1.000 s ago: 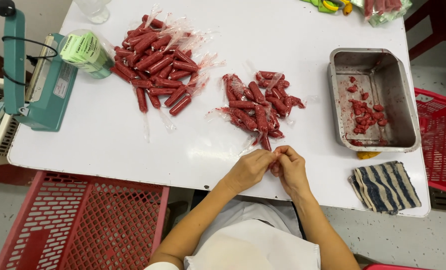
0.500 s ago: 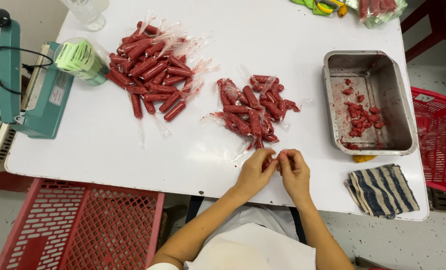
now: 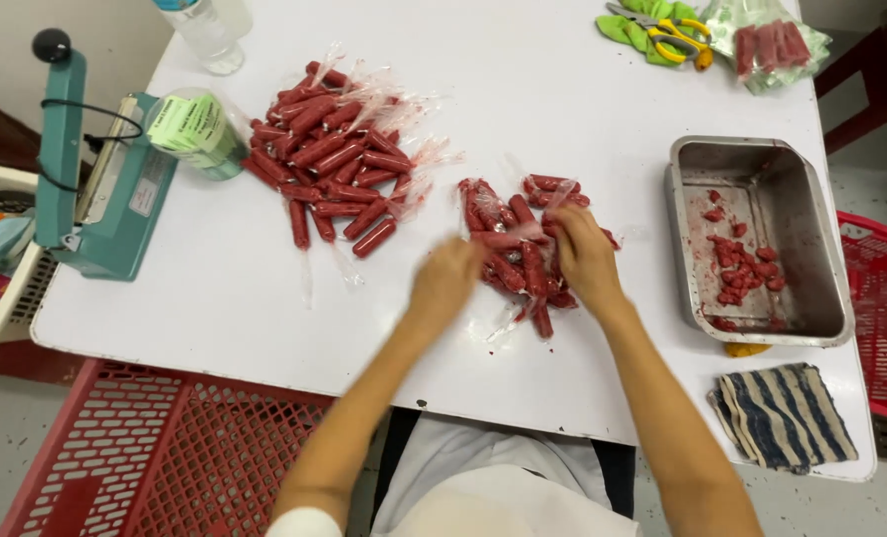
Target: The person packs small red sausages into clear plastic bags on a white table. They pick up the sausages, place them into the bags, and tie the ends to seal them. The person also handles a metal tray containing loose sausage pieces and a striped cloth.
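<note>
Single head camera, looking steeply down — close over white table (image 3: 563, 89)

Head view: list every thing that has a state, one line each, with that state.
Left hand: on the near sausage pile, grip unclear.
Right hand: on the same pile, grip unclear.
Near pile of wrapped red sausages: loose, under both hands.
Far sausage pile: heaped, untouched.
Metal tray: holds red scraps.
Scissors: lying on green cloth.
Striped cloth: folded.

You're at a small food-packing bench: white table (image 3: 563, 89), heat sealer (image 3: 95, 189) at 9 o'clock, wrapped red sausages (image 3: 334, 164) at 11, steel tray (image 3: 762, 239) at 3, red crates (image 3: 165, 457) below.
</note>
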